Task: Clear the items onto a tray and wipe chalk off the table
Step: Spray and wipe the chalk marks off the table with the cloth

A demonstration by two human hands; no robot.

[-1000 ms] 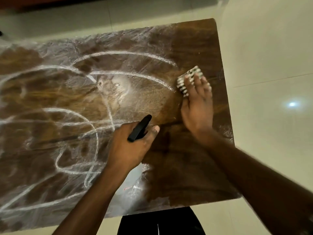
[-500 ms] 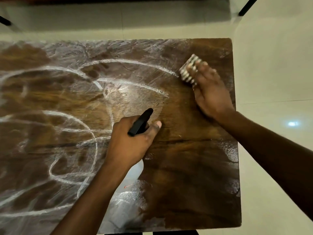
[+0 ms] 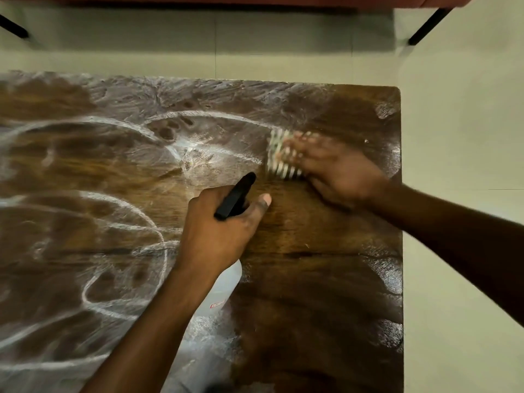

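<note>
Sliding leftward since half a second ago, the cloth (image 3: 279,158) now sits at the end of a chalk (image 3: 241,156) arc. The right hand (image 3: 337,171) is blurred, its fingers spread flat and pressing the cloth to the desk (image 3: 326,307). The left hand (image 3: 221,231) grips the spray bottle (image 3: 218,302). Firm, overlapping strokes leftward into the thick lines should work best, with spray laid ahead of the cloth.

Two arms reach across the wooden table (image 3: 312,293): the left hand (image 3: 221,234), gripping a spray bottle (image 3: 234,198), blocks the centre, and the blurred right hand (image 3: 343,171) presses a striped cloth (image 3: 279,157) just beyond, with a narrow gap between them. The table's left half, far strip and near right corner lie open, as does the floor (image 3: 459,137) alongside
</note>
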